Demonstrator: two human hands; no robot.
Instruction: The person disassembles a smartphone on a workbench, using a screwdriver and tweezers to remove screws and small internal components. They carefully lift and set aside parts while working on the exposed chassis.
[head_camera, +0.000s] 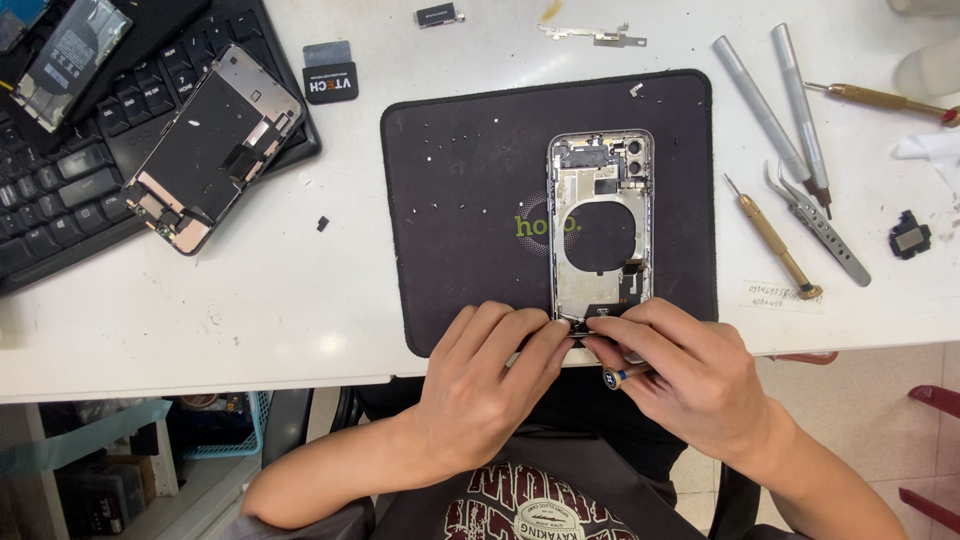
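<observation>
desk (300, 300) is crowded, so the dark mat (460, 200) keeps the loose screws from rolling off. phone shell (600, 225) sits on the mat's near right part, open side up, gutted: bare metal frame, round cutout in the middle. left hand (480, 385) pinches its bottom edge to steady it, fingertips closed there. right hand (690, 375) is curled round a small screwdriver (618, 376), tip at the same edge

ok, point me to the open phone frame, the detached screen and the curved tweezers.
open phone frame (600, 215): head view, on the bare metal plate beside the round cutout.
detached screen (212, 145): head view, on the dark back shield at its middle.
curved tweezers (818, 225): head view, midway along the steel body.
</observation>
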